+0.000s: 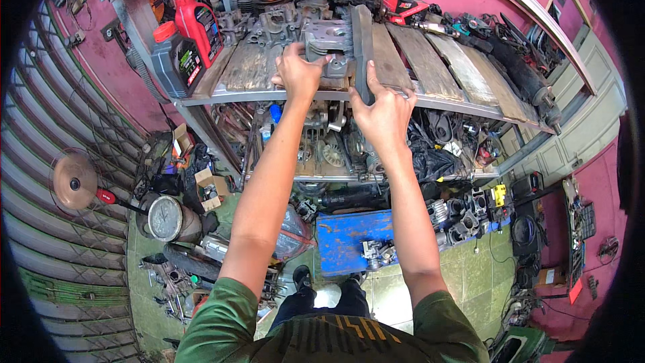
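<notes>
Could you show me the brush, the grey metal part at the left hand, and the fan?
Brush (pixel 363 47): head view, middle of its long dark back.
Grey metal part (pixel 326 32): head view, on its upper portion.
Fan (pixel 75 181): head view, middle of its round head.

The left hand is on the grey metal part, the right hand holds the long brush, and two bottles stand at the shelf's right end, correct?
Not quite: the head view shows the two bottles standing at the left end of the shelf. The left hand is indeed on the grey metal part, and the right hand holds the long brush.
</notes>
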A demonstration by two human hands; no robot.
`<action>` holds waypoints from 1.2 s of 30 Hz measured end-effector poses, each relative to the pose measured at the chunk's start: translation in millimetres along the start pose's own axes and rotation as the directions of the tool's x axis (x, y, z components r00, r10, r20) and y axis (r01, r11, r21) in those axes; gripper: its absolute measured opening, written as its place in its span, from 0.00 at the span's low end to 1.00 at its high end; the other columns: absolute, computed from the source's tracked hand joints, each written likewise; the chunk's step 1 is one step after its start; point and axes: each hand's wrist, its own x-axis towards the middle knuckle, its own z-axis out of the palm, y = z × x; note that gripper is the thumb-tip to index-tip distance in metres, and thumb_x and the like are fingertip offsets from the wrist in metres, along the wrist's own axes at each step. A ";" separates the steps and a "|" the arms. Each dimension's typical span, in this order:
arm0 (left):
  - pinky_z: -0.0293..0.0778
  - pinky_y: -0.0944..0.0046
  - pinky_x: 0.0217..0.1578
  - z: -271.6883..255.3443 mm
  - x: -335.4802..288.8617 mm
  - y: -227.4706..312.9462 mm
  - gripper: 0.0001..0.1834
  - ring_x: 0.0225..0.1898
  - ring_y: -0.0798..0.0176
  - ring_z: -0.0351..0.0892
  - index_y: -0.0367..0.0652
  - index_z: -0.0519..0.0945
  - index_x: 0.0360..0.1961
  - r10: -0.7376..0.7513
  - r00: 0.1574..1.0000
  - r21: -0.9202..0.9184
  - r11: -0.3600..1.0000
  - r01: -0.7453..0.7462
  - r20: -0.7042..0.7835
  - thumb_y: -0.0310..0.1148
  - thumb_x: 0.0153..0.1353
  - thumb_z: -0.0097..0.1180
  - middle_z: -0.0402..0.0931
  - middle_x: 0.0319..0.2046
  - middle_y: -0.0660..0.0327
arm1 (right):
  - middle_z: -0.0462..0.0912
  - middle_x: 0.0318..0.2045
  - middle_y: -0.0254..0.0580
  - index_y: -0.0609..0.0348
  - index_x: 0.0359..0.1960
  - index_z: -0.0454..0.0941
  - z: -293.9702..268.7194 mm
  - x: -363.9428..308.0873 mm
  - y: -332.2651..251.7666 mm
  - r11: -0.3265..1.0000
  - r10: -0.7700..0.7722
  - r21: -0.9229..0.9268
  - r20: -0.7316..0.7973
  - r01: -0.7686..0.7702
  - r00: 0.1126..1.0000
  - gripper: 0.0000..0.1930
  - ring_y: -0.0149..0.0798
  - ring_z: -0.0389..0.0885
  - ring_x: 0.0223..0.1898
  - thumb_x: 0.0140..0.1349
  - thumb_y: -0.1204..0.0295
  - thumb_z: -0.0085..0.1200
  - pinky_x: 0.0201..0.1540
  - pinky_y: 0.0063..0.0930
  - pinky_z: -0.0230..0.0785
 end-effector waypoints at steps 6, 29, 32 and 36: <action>0.62 0.33 0.59 8.7 -0.1 -10.3 0.35 0.59 0.44 0.74 0.44 0.86 0.46 0.075 0.993 -0.059 0.995 -0.081 -0.095 0.48 0.36 0.85 0.85 0.46 0.56 | 0.85 0.22 0.52 0.54 0.66 0.78 -1.1 -2.9 -1.2 0.999 -0.031 -0.013 -0.030 0.031 0.999 0.32 0.49 0.86 0.30 0.61 0.55 0.63 0.64 0.53 0.57; 0.63 0.27 0.62 3.9 52.8 -32.7 0.38 0.66 0.44 0.71 0.46 0.89 0.49 0.121 0.941 -0.177 0.982 -0.066 0.316 0.50 0.34 0.86 0.76 0.63 0.56 | 0.87 0.26 0.54 0.52 0.67 0.77 -0.4 -1.1 0.0 1.000 -0.028 -0.002 0.023 0.028 0.999 0.33 0.49 0.87 0.34 0.60 0.55 0.64 0.65 0.52 0.57; 0.65 0.32 0.62 4.3 51.6 -29.9 0.37 0.66 0.44 0.70 0.46 0.88 0.50 0.084 0.911 -0.165 0.986 -0.018 0.404 0.48 0.37 0.85 0.76 0.63 0.56 | 0.85 0.22 0.51 0.53 0.66 0.79 2.9 -4.4 1.4 0.997 -0.069 0.021 -0.047 0.070 0.997 0.32 0.48 0.86 0.30 0.60 0.55 0.64 0.63 0.53 0.57; 0.65 0.34 0.63 1.3 34.7 -43.8 0.35 0.68 0.46 0.67 0.48 0.87 0.52 0.270 0.939 -0.239 0.946 -0.218 0.213 0.44 0.39 0.84 0.76 0.64 0.57 | 0.82 0.19 0.48 0.52 0.66 0.78 6.2 -20.9 -3.5 0.993 -0.099 0.053 -0.078 0.104 0.992 0.33 0.46 0.84 0.28 0.59 0.56 0.66 0.63 0.54 0.57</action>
